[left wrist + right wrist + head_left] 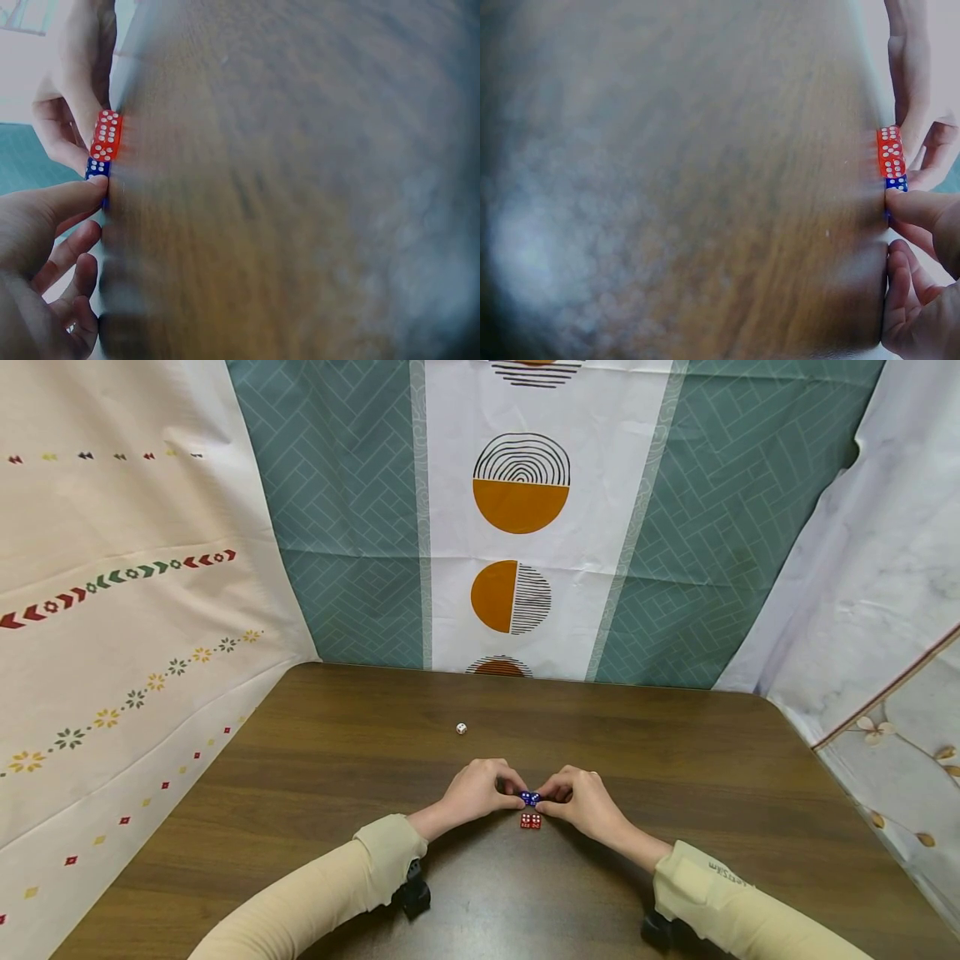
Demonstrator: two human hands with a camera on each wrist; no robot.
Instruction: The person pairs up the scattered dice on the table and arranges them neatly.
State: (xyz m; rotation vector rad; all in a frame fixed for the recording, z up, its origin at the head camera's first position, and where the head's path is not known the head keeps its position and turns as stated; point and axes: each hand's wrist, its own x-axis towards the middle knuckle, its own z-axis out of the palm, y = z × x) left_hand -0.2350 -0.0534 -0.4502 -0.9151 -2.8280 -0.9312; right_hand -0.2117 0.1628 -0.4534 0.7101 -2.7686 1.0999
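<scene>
Two blue dice (pixel 530 797) sit side by side on the table, at the middle between the hands. My left hand (pixel 480 789) pinches the left blue die between thumb and forefinger. From the other side my right hand (pixel 587 802) pinches the right one the same way. Just nearer to me lie two red dice (pixel 531 822), side by side with white pips. In the left wrist view the red dice (pixel 106 135) stand right beside a blue die (pixel 96 166), which the left thumb partly covers. In the right wrist view the right thumb (pixel 911 202) hides much of its blue die.
A single white die (pixel 461 728) lies farther back on the brown wooden table (pixel 360 710), left of the hands. Patterned cloth hangs behind the table (pixel 345 527) and along both sides. Dark wrist straps (pixel 412 891) show below the sleeves.
</scene>
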